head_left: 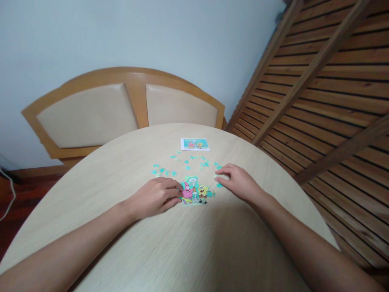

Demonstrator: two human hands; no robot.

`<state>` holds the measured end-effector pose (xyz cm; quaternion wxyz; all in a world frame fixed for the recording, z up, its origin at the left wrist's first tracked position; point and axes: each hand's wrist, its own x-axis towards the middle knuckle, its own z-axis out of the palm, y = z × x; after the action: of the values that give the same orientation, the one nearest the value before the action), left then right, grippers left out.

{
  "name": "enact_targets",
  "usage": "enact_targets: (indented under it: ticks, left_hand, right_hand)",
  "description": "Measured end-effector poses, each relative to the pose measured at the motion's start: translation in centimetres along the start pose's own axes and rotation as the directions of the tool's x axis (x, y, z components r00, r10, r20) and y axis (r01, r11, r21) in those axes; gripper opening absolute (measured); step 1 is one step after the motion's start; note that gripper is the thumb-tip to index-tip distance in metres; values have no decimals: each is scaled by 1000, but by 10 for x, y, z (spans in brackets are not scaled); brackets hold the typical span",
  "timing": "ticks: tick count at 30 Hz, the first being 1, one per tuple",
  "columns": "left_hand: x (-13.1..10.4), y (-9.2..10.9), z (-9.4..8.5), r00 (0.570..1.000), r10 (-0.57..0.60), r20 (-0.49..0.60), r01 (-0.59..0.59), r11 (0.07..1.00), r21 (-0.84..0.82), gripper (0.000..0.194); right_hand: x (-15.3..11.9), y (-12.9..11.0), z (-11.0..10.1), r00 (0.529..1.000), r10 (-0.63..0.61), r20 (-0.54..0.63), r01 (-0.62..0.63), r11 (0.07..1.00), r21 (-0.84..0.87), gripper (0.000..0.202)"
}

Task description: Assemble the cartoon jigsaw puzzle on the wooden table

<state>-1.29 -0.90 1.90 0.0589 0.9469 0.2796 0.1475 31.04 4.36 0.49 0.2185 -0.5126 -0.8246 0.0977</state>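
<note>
A partly joined cartoon jigsaw (196, 191) lies flat near the middle of the round pale wooden table (182, 251). My left hand (156, 196) rests on the table with its fingertips touching the jigsaw's left edge. To the right of the jigsaw lies my right hand (238, 181), fingers curled loosely on the table beside a loose teal piece (219, 185). Several loose teal pieces (182, 164) are scattered just beyond the jigsaw. Whether either hand pinches a piece cannot be seen.
A small reference picture card (195, 144) lies at the table's far side. Behind the table stands a wooden headboard with two beige padded panels (121, 109) against a pale blue wall. A slatted wooden frame (319, 93) leans at the right. A white cable (9, 190) hangs at the far left.
</note>
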Motion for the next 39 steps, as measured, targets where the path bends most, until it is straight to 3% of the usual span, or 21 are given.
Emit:
enact_targets:
  ticks: [8, 12, 15, 18, 21, 30, 36, 39]
  left_hand:
    - [-1, -12, -1, 1000, -4, -18, 1, 990, -142, 24]
    - [-1, -17, -2, 997, -30, -66, 24, 995, -96, 24]
    - [-4, -25, -5, 969, -191, -155, 194, 981, 2, 23]
    - [-8, -35, -5, 904, -372, -211, 386, 922, 25, 24]
    - [-11, -44, -3, 873, -447, -196, 455, 890, -2, 27]
    - [-14, -64, 5, 858, -475, -197, 466, 880, -91, 31]
    - [-14, -61, 5, 894, -407, -186, 401, 913, -69, 33]
    - [-11, -58, 9, 889, -407, -212, 406, 913, -51, 34]
  right_hand:
    - [-1, -3, -1, 999, -51, 15, 52, 995, -84, 21]
    - [-1, -3, -1, 998, -61, 13, 62, 995, -81, 22]
    - [-1, -1, -1, 998, -65, 25, 67, 994, -82, 23]
    - [0, 1, 0, 997, -65, 37, 67, 995, -76, 24]
    - [1, 3, 0, 997, -73, 25, 75, 995, -60, 23]
    - [1, 1, 0, 998, -65, 17, 65, 996, -53, 21]
    - [1, -5, -2, 998, -49, 45, 51, 997, -59, 22]
    - [-1, -11, -1, 997, -75, 32, 77, 995, -65, 21]
